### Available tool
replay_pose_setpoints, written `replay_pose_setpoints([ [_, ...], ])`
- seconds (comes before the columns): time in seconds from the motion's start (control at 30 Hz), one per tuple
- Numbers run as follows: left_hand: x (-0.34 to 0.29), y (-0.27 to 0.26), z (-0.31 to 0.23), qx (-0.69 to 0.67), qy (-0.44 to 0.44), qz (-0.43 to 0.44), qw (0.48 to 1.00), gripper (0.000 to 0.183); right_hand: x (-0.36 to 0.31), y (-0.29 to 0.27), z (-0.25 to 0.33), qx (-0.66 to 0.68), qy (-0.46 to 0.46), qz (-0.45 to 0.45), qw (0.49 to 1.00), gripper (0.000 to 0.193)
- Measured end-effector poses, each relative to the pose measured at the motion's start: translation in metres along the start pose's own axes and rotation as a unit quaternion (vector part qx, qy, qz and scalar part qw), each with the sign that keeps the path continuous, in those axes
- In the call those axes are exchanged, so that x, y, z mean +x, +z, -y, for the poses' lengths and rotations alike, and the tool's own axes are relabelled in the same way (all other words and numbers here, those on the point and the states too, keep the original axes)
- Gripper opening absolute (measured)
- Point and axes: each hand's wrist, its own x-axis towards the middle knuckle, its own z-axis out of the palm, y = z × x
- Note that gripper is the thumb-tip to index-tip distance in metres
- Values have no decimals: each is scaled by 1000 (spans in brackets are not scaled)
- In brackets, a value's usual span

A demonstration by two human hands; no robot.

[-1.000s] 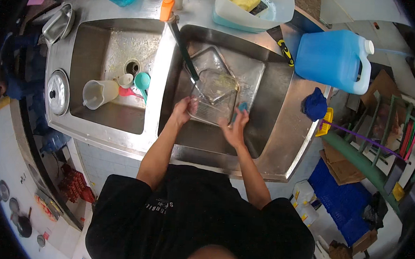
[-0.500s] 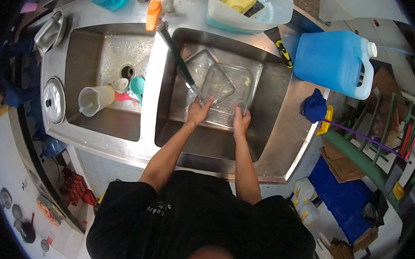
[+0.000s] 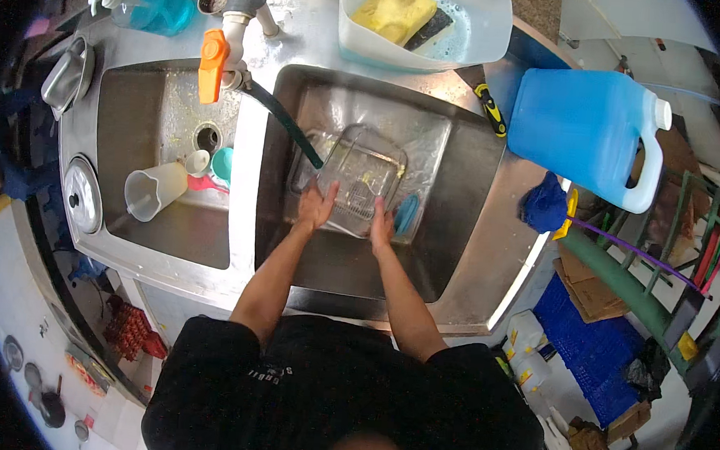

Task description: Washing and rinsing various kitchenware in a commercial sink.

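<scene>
In the right sink basin (image 3: 469, 190), my two hands hold a clear rectangular tray (image 3: 363, 176) with a ridged bottom and small yellowish bits on it. My left hand (image 3: 317, 207) grips its left near side. The right near corner is in my right hand (image 3: 382, 225), fingers closed against the edge. A dark green hose (image 3: 284, 121) runs from the tap (image 3: 238, 32) with an orange handle and ends at the tray's left side. Beneath the tray lies another shallow clear or metallic piece, partly hidden. Beside my right hand is a blue object (image 3: 408, 214) whose kind I cannot make out.
The left basin (image 3: 161, 238) holds a translucent jug (image 3: 156, 192) and small cups. Behind the basins stands a tub (image 3: 478, 42) with a yellow sponge (image 3: 393, 13). A blue liquid jug (image 3: 580, 127), a scraper (image 3: 491, 109) and blue cloth (image 3: 545, 205) lie rightward; a lid (image 3: 83, 194) leftward.
My hands have moved the tray leftward, closer to the hose end. The blue object beside my right hand has come into sight. My view has shifted slightly.
</scene>
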Motion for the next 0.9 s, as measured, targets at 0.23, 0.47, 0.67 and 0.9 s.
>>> replay_pose_setpoints([
  [0.23,-20,9,-17,-50,31,-76,995,79,1,-29,42,-118,40,9,992,83],
  [0.47,7,2,-32,-41,-23,-44,998,85,12,-27,78,-141,-8,2,990,104],
  [0.67,5,12,-25,-46,-25,-57,997,85,19,-25,71,-135,37,-22,990,106],
  [0.9,15,9,1,-105,-54,-52,992,86,25,-2,65,-231,6,-52,972,106],
])
